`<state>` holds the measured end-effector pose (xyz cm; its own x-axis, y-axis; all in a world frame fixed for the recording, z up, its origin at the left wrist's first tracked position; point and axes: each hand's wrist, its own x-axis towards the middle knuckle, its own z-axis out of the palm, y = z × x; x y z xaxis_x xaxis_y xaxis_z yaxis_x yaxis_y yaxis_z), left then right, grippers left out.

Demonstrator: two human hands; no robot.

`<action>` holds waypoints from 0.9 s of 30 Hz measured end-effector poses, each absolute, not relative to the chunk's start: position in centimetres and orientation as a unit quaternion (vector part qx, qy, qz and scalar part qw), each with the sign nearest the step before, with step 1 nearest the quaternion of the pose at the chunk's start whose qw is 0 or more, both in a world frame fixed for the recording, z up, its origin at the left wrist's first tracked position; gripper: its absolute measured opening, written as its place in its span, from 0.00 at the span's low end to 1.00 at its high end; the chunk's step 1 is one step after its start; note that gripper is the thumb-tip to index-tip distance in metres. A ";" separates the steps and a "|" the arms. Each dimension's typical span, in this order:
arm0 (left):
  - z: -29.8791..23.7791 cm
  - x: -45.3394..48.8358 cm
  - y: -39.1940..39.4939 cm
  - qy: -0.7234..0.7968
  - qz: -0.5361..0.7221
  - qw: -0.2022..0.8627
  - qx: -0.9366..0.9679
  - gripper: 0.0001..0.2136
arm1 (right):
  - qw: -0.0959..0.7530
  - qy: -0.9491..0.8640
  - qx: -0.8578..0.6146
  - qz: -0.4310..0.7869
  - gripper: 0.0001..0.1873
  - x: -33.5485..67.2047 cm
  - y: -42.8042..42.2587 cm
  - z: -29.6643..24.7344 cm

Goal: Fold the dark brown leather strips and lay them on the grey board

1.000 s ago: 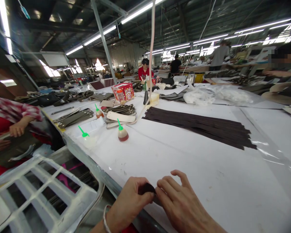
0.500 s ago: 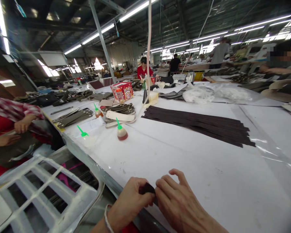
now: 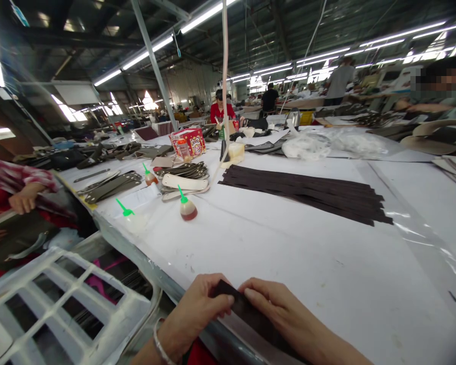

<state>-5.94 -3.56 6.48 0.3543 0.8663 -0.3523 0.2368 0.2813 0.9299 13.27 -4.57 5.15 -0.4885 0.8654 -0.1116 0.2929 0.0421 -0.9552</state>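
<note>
At the near edge of the white table (image 3: 273, 243), my left hand (image 3: 197, 317) pinches one end of a dark strip (image 3: 247, 313). My right hand (image 3: 285, 317) lies over the same strip, fingers pressed together on it. The strip runs under my right hand toward the lower right. Farther out on the table lies a flat row of several dark strips (image 3: 307, 192), untouched.
Small glue bottles with green nozzles (image 3: 186, 207) (image 3: 127, 213) stand left of centre, beside stacked leather pieces (image 3: 182, 175) and a red box (image 3: 188, 142). A white plastic crate (image 3: 61, 304) is at lower left. A person in red (image 3: 11, 203) sits left; others work behind.
My hands have slid lower and the strip between them now shows longer, drawn out toward the right. The view has shifted slightly.
</note>
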 end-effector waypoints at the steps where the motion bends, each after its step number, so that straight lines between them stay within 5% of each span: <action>1: 6.6 -5.9 -3.6 0.507 0.256 0.618 0.544 0.09 | 0.258 -0.667 -0.437 0.545 0.18 13.1 -4.5 5.0; 12: 6.0 -6.0 -3.1 0.521 0.279 0.553 0.587 0.14 | 0.260 -0.655 -0.492 0.512 0.14 12.0 -4.4 4.1; 27: 6.4 -5.8 -1.1 0.489 0.309 0.609 0.543 0.14 | 0.288 -0.589 -0.442 0.612 0.14 15.0 -4.5 3.8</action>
<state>-5.75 -1.11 6.40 0.3313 0.9072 -0.2593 0.1553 0.2186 0.9634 14.98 -4.48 3.82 -0.4433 0.8735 -0.2012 0.1678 -0.1396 -0.9759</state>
